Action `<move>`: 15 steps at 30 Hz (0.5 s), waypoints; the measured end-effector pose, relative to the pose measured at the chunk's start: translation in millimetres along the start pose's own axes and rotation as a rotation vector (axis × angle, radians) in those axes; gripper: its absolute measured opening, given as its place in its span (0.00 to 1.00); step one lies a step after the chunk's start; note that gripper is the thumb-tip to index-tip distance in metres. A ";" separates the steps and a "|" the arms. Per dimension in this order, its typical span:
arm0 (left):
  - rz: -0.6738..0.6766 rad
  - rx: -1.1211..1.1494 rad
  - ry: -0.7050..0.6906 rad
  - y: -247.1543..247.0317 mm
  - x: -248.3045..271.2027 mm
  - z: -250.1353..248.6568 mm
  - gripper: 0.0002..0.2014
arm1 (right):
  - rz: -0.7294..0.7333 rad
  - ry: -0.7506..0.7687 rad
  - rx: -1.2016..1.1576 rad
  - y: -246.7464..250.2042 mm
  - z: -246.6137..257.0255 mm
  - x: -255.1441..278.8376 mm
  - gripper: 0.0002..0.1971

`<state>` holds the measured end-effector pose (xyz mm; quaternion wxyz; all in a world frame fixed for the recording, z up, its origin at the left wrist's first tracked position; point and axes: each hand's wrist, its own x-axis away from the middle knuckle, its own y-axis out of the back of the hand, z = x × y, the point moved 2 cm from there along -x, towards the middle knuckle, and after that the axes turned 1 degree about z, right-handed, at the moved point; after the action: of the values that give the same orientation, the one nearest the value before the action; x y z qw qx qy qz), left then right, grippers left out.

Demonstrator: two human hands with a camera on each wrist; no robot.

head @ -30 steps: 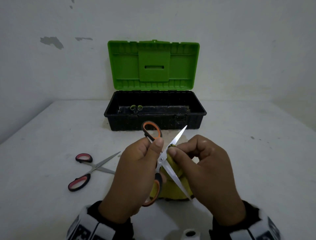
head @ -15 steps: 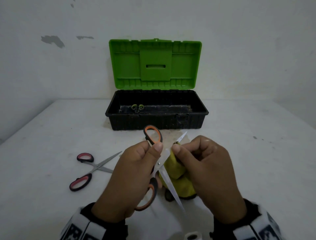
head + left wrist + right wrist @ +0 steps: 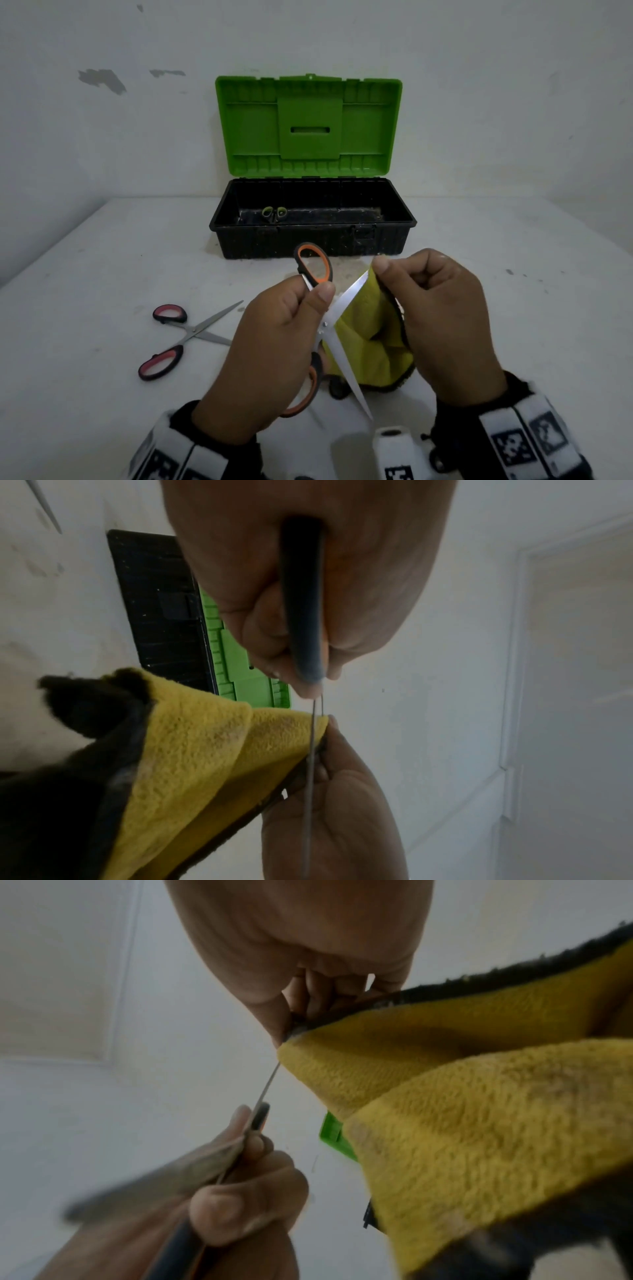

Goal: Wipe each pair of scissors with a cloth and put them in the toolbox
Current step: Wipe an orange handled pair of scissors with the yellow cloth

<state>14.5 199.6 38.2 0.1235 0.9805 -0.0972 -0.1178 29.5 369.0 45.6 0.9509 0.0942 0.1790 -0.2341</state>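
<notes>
On a white table [image 3: 102, 260] against a chipped white wall [image 3: 102, 78], the left hand [image 3: 274, 356] grips orange-handled scissors [image 3: 313, 263] while the right hand [image 3: 442, 322] pinches a yellow cloth [image 3: 373, 335].

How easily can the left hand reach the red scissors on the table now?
Probably not at once. The left hand grips the orange scissors, so that grip is taken. The red scissors lie open on the table just left of it, nothing between.

Orange-handled scissors [image 3: 329, 325] open, yellow cloth [image 3: 373, 342] on blade
</notes>
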 end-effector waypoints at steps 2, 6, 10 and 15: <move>-0.007 0.017 0.001 1.1 1.0 0.3 0.22 | 0.010 -0.002 -0.004 -1.7 -0.3 1.7 0.11; 0.002 0.026 -0.018 4.5 3.2 -3.0 0.19 | 0.087 -0.019 0.000 -7.4 0.9 14.4 0.10; -0.032 -0.021 -0.086 2.5 1.1 1.0 0.22 | 0.024 -0.033 0.017 -3.9 -2.6 -4.9 0.12; -0.030 -0.043 -0.092 2.4 -1.8 5.3 0.21 | -0.091 -0.055 0.026 7.4 -8.3 -16.8 0.12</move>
<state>11.1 196.6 34.3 0.1378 0.9726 -0.0854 -0.1669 16.7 384.5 45.1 0.9425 0.0920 0.1538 -0.2822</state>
